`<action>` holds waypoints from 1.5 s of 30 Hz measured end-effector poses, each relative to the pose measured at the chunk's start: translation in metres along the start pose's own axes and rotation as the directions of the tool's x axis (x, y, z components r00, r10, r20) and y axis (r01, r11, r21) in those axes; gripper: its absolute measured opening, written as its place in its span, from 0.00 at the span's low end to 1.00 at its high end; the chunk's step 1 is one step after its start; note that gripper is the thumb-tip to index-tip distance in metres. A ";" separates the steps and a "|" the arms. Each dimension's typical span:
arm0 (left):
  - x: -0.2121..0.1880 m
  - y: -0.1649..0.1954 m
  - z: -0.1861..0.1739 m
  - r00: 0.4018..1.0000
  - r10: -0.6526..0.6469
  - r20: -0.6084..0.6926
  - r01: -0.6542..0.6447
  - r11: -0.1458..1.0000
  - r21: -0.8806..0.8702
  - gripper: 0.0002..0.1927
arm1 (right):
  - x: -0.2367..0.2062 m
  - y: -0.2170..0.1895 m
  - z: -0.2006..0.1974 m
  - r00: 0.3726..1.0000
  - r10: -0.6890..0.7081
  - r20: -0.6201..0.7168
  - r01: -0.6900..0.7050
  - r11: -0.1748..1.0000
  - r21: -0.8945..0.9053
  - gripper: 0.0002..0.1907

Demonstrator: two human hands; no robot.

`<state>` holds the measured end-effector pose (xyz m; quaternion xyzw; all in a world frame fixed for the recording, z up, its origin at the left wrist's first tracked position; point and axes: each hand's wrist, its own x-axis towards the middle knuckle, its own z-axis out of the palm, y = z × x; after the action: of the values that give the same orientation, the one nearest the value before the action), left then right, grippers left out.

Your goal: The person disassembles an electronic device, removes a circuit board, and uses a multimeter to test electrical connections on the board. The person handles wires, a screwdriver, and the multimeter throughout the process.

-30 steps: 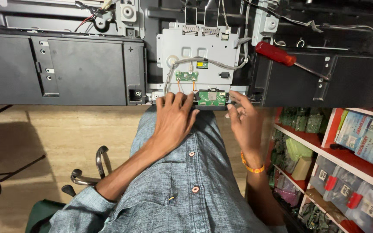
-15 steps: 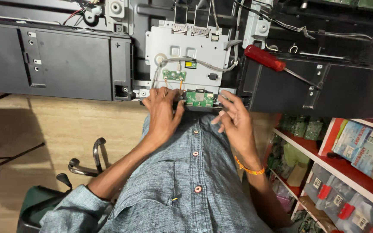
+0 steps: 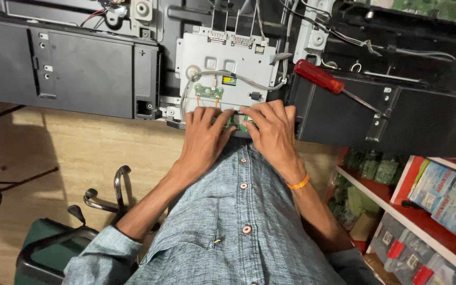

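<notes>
Beneath both hands (image 3: 238,137), dismantled black chassis (image 3: 80,68)

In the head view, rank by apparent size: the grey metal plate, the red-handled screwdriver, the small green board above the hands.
1. Grey metal plate, clearly largest.
2. Red-handled screwdriver, long but thin.
3. Small green board, smallest.
All lie at a similar distance from the camera, so the order seems safe.

A small green circuit board (image 3: 237,122) lay flat at the near edge of the grey metal chassis plate (image 3: 228,58), mostly covered by fingers, so its outline was hard to make out. A second, smaller green board (image 3: 208,91) sat just above it, uncovered.
</notes>
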<state>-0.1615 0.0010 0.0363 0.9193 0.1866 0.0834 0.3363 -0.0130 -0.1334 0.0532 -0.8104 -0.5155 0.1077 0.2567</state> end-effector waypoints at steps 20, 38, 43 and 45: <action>0.000 0.009 0.017 1.000 0.003 -0.003 -0.003 0.992 0.122 0.26 | -0.002 0.012 0.001 0.999 -0.032 0.037 0.031 0.999 0.023 0.16; 0.021 0.010 0.011 0.999 -0.023 0.026 0.019 0.988 0.151 0.20 | 0.003 0.017 0.002 0.998 -0.026 0.054 0.021 0.997 0.077 0.13; 0.032 0.008 0.005 0.997 0.030 0.068 -0.043 0.981 0.188 0.12 | 0.002 0.026 -0.012 1.000 -0.027 0.004 0.026 0.968 0.250 0.14; 0.035 0.006 0.003 0.997 0.048 0.063 -0.057 0.985 0.160 0.10 | -0.007 0.027 -0.023 0.996 0.070 -0.046 -0.055 0.961 0.270 0.11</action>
<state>-0.1270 0.0084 0.0389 0.9503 0.1584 0.0495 0.2635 0.0154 -0.1559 0.0579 -0.7866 -0.4629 0.1624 0.3749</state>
